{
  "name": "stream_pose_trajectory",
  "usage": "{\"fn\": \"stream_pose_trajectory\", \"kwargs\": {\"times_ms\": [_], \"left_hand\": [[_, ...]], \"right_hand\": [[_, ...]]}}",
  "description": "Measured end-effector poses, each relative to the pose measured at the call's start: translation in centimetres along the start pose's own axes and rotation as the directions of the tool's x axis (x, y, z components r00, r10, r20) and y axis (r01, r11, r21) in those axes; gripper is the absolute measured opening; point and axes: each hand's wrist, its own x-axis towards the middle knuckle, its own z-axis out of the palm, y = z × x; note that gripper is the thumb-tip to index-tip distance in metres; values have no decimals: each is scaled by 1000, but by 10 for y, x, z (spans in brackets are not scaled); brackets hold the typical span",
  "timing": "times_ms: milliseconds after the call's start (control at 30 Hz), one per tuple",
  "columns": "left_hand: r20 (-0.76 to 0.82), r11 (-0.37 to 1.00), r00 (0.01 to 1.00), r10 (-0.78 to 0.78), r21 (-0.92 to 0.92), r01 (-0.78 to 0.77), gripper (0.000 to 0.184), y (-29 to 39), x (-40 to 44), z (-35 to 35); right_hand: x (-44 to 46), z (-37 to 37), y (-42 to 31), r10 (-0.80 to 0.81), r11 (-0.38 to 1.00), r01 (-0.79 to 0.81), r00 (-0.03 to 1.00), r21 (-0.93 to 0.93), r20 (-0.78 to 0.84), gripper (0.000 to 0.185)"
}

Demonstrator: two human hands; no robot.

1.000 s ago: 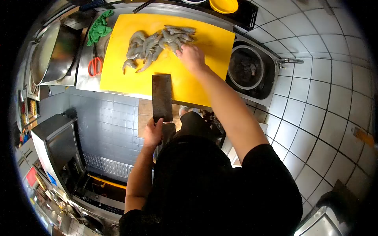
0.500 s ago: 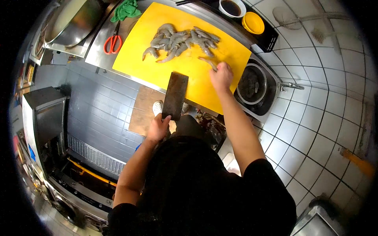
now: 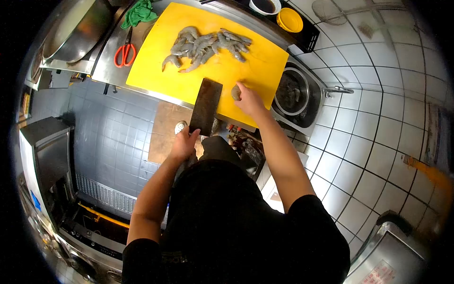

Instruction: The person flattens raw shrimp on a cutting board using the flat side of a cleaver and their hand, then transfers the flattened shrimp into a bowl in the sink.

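My left hand [image 3: 182, 144] grips a dark, broad-bladed cleaver [image 3: 206, 106] at its near end. The blade's far end reaches over the near edge of the yellow cutting board [image 3: 156, 61]. On the board's right side, my right hand [image 3: 249, 101] is closed on a grey raw shrimp [image 3: 235, 93], partly hidden by the fingers. A pile of whole shrimp [image 3: 203, 46] lies farther back on the board, apart from both hands.
Red-handled scissors [image 3: 125, 55] and a green cloth [image 3: 138, 13] lie left of the board. A sink [image 3: 309, 104] holds a metal bowl of dark contents at right. Behind are a yellow container [image 3: 289, 20] and a bowl of dark liquid [image 3: 265, 5].
My right hand has drawn the shrimp nearer and leftward, toward the cleaver. My left hand still holds the cleaver, now tilted slightly more. The whole view has shifted.
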Motion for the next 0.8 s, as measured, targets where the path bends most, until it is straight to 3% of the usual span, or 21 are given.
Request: {"fn": "stream_pose_trajectory", "kwargs": {"times_ms": [133, 233, 333, 433, 533, 667, 800], "left_hand": [[135, 982, 976, -173, -52, 182, 42, 46, -8, -21], [48, 983, 999, -6, -183, 14, 41, 32, -2, -5], [79, 986, 995, -67, -145, 78, 40, 32, 1, 0], [46, 982, 999, -20, -187, 29, 39, 30, -1, 5], [64, 977, 996, -66, -197, 77, 39, 25, 1, 10], [62, 967, 997, -35, -251, 49, 39, 16, 5, 18], [86, 969, 993, -82, -227, 100, 38, 25, 8, 19]], "right_hand": [[5, 10, 6, 56, 996, -56, 998, 71, 0, 54], [-2, 18, 4, 77, 994, -73, 996, 84, -47, 46], [-10, 17, 0, 64, 997, -60, 994, 48, -85, 57], [-32, 18, -16, -84, 972, 18, 958, -234, -276, 70], [-37, 39, -15, -251, 894, 139, 943, -425, -221, 83], [-38, 57, -11, -233, 909, 170, 964, -382, -125, 85], [-37, 61, -8, -248, 927, 186, 956, -325, -159, 84]]}}
